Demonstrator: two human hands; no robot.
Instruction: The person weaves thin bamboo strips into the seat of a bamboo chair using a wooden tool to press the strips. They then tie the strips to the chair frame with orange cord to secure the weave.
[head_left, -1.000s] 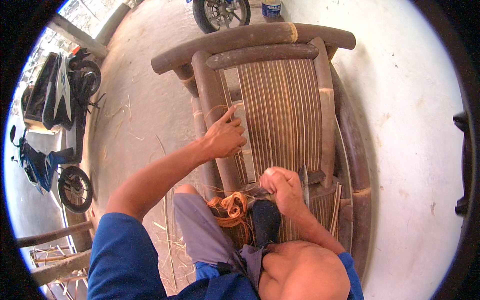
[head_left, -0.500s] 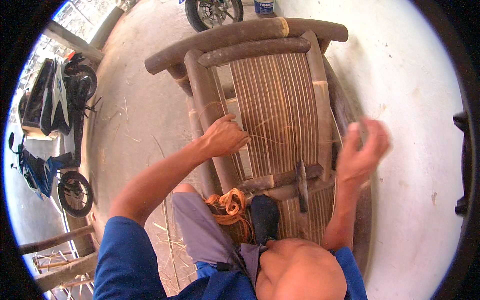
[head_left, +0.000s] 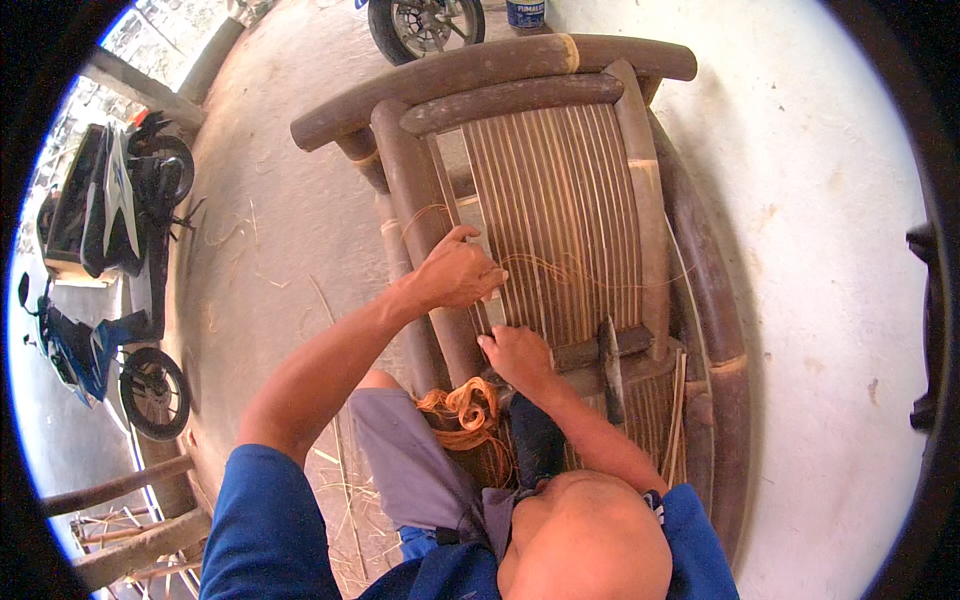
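Observation:
A brown bamboo chair (head_left: 440, 85) with a panel of narrow slats (head_left: 560, 190) lies before me. My left hand (head_left: 458, 272) is closed over the gap at the panel's left side, pinching a thin orange cord (head_left: 610, 282). Loose lengths of this cord trail across the slats to the right and loop over the left rail. Just below, my right hand (head_left: 518, 357) is closed at the gap's lower end; whatever its fingertips grip is hidden. A knife (head_left: 611, 370) rests across the lower crossbar. The bundle of orange cord (head_left: 462, 412) lies beside my leg.
A white wall (head_left: 830, 300) rises on the right. On the left stand a parked motorbike (head_left: 115, 210) and a blue one (head_left: 90, 345). A wheel (head_left: 425, 25) and a blue bucket (head_left: 525, 12) are at the far end. Fibre scraps litter the floor (head_left: 270, 250).
My right hand has swung from beyond the chair's right rail down and left to the gap, close below my left hand. The left hand stays nearly in place on the cord.

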